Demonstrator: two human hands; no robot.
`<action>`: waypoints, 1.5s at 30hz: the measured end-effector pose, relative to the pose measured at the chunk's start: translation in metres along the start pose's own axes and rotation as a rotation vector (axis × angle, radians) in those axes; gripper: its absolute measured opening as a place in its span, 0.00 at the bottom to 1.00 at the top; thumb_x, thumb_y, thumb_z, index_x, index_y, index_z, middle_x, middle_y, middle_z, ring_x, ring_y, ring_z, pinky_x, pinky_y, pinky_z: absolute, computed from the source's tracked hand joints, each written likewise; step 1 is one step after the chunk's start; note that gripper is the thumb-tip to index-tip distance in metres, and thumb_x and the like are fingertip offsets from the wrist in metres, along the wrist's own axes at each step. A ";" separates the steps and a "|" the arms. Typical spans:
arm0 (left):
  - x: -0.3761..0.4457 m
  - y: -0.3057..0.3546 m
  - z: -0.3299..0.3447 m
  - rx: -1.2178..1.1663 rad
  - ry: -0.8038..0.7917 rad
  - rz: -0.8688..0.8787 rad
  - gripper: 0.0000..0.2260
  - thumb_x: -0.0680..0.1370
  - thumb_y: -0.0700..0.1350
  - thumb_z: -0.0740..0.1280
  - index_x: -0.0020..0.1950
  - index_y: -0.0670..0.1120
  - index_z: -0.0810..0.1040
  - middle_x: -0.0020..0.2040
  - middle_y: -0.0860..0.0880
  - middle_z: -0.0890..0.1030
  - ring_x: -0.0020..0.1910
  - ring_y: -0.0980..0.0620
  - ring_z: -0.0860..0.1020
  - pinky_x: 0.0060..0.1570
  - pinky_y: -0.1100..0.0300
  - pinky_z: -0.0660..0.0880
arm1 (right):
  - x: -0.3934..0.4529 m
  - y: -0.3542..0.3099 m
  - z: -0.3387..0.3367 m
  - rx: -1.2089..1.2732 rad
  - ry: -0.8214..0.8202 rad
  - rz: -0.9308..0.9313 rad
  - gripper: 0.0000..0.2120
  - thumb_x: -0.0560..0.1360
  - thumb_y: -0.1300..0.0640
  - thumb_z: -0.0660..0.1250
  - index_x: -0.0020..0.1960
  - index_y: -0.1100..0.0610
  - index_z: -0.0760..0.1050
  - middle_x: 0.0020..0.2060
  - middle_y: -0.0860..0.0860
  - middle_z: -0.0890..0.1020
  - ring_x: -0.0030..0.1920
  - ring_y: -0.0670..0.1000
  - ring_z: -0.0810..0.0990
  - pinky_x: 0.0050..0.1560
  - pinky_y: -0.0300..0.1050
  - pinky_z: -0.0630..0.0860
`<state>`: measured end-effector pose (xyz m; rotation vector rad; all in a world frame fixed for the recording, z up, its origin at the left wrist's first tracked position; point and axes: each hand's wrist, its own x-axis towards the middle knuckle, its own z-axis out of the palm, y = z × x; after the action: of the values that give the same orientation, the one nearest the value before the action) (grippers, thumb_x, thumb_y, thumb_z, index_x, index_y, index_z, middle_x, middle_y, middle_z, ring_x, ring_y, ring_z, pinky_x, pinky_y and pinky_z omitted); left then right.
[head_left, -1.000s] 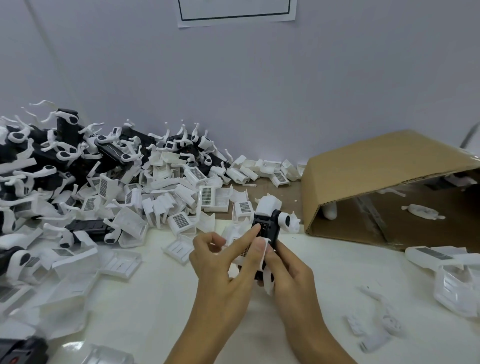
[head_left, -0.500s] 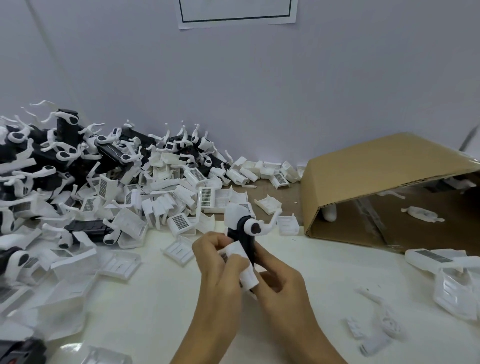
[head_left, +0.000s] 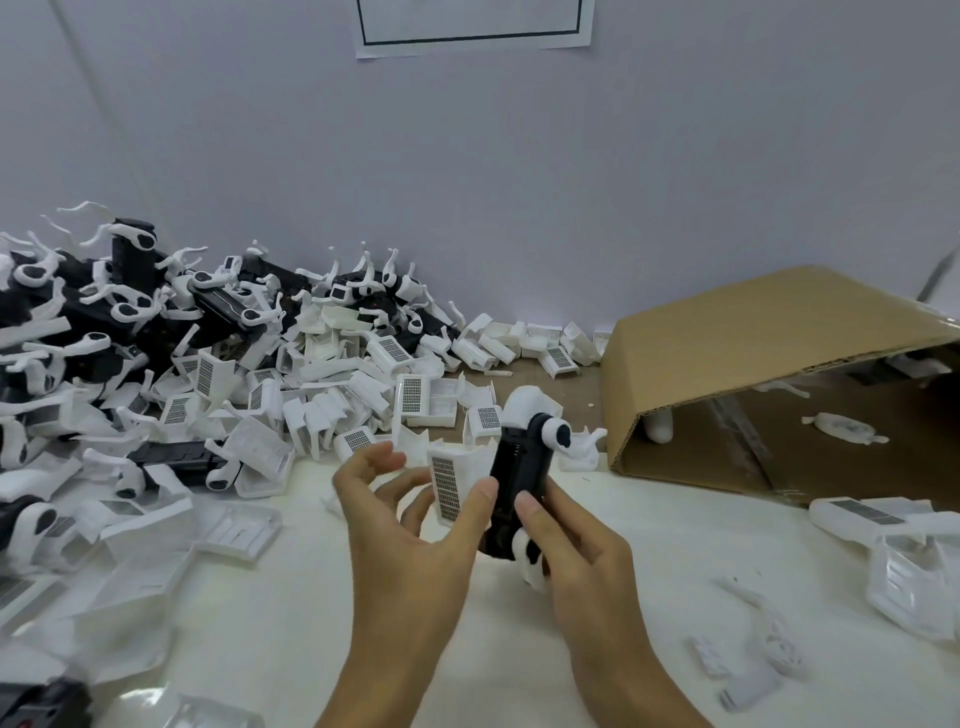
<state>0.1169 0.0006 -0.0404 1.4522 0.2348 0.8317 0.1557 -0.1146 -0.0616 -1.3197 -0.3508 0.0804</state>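
Observation:
A black handheld body (head_left: 519, 467) with white rounded ends and a thin white arm stands nearly upright above the table, and the fingers of my right hand (head_left: 587, 561) curl round its lower half. Just left of it is a white cover with a dark grille (head_left: 448, 486). My left hand (head_left: 410, 561) holds this cover between thumb and fingers, the other fingers spread. The cover's edge lies against the black body's side.
A big heap of white grille covers and black-and-white bodies (head_left: 208, 364) fills the table's left and back. A cardboard box (head_left: 753, 353) lies on its side at the right, with white parts (head_left: 909, 545) and small white scraps (head_left: 753, 660) in front of it.
The black body has been turned and raised more upright. My left fingers have spread, and the grille cover now shows on the body's left side.

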 end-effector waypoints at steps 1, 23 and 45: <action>0.002 -0.001 -0.002 -0.010 -0.001 -0.007 0.23 0.64 0.46 0.81 0.54 0.62 0.77 0.57 0.56 0.78 0.53 0.63 0.81 0.49 0.73 0.76 | 0.001 0.000 -0.001 0.016 0.001 0.010 0.13 0.78 0.54 0.69 0.53 0.36 0.84 0.50 0.42 0.87 0.52 0.40 0.85 0.47 0.28 0.76; -0.004 -0.003 0.001 -0.031 -0.363 -0.247 0.23 0.68 0.63 0.70 0.55 0.49 0.81 0.45 0.50 0.86 0.45 0.50 0.86 0.42 0.57 0.83 | -0.005 -0.008 0.003 -0.035 -0.066 0.094 0.09 0.78 0.47 0.66 0.52 0.44 0.84 0.55 0.48 0.84 0.51 0.37 0.82 0.49 0.32 0.76; -0.003 -0.003 -0.001 -0.083 -0.393 -0.130 0.09 0.75 0.52 0.68 0.54 0.55 0.84 0.50 0.49 0.87 0.49 0.53 0.85 0.43 0.65 0.78 | -0.001 -0.012 0.005 -0.005 0.016 0.071 0.15 0.70 0.38 0.65 0.49 0.41 0.85 0.48 0.50 0.87 0.52 0.51 0.86 0.52 0.48 0.83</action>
<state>0.1151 -0.0003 -0.0441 1.4730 -0.0033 0.4329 0.1514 -0.1135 -0.0496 -1.3376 -0.2908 0.1291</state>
